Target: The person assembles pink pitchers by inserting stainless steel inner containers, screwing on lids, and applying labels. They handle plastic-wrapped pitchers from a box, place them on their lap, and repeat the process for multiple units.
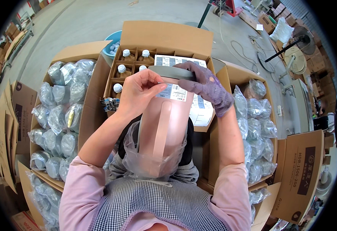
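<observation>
A pink jug (172, 127) with a long moulded handle (162, 133) lies tilted across my lap, its dark grey end (168, 72) pointing away from me. A clear plastic bag (157, 165) is gathered around its near part. My bare left hand (139, 92) pinches the left edge of a white printed label (176, 92), which lies against the jug just below the grey end. In a worn purple glove, my right hand (209, 86) grips the jug at the grey end, with the thumb by the label. White label sheets (201, 115) lie beyond the jug.
Ahead stands a divided carton (167, 32) holding several white-capped brown bottles (126, 54). Open cartons of plastic-wrapped items flank me on the left (56, 104) and right (257, 127). A blue tub (114, 37) sits behind. A fan (303, 38) and cables occupy the right floor.
</observation>
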Demonstrator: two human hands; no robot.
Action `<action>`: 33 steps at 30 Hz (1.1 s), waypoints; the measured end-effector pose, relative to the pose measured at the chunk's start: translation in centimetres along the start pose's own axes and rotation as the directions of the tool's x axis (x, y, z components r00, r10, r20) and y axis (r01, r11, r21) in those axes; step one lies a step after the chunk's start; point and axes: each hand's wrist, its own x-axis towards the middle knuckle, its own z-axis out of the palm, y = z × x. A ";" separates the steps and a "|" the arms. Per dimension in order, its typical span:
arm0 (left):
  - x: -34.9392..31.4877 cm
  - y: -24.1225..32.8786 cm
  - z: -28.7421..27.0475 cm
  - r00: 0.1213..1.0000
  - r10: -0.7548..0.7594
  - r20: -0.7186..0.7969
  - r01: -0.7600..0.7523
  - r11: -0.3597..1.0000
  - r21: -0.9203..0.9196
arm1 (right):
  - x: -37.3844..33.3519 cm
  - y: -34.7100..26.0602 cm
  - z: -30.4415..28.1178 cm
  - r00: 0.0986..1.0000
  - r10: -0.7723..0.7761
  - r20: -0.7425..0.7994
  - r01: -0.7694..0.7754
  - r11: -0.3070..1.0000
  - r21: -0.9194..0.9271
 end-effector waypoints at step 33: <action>1.5 -0.5 -3.2 0.986 -0.165 -0.023 0.158 0.879 0.449 | 0.0 -0.5 -0.8 0.985 0.152 0.087 -0.148 0.988 -0.045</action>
